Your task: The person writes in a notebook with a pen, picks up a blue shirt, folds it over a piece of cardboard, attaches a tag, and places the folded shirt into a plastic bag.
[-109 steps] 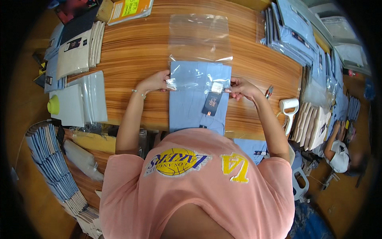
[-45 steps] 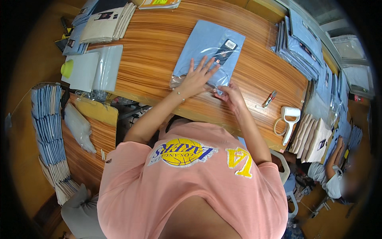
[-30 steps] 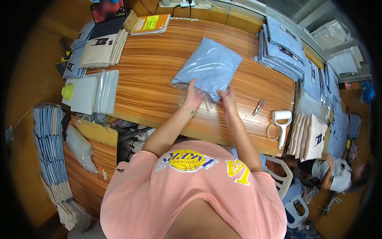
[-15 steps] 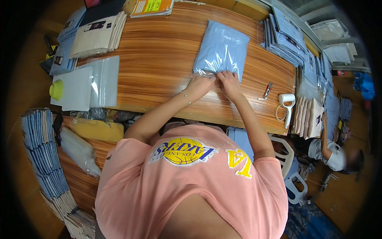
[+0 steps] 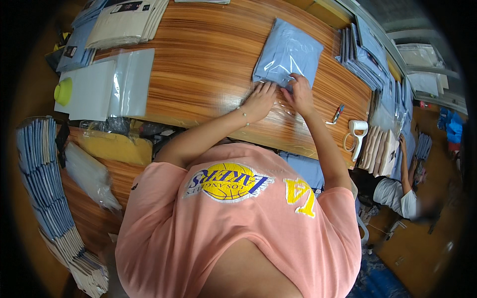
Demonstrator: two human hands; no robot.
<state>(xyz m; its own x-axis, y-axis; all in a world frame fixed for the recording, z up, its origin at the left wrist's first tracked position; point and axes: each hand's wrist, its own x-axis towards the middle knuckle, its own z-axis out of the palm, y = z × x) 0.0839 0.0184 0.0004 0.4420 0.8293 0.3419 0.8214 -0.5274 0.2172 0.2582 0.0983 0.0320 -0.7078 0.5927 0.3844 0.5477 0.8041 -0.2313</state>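
A folded light-blue garment [image 5: 288, 52] in a clear plastic bag lies on the wooden table [image 5: 198, 59] in front of me, tilted slightly. Its near edge ends in a loose clear flap. My left hand [image 5: 261, 102] rests palm down on that flap, fingers stretched out toward the garment. At the near right corner is my right hand [image 5: 300, 95], its thumb spread away from the bent fingers, touching the plastic. Whether any film is caught between those fingers is hard to see.
Right of my hands lie a small red-handled cutter [image 5: 338, 114] and a white tape dispenser [image 5: 357, 131]. Bagged blue garments [image 5: 365, 54] are stacked at the far right, beige ones [image 5: 124, 25] at the far left. Clear bags [image 5: 131, 82] lie left. Another person [image 5: 395, 193] is at the right.
My hands were close together with fingers on the bag's near edge. The right hand has opened, its thumb now apart from its fingers. The whole view has shifted slightly.
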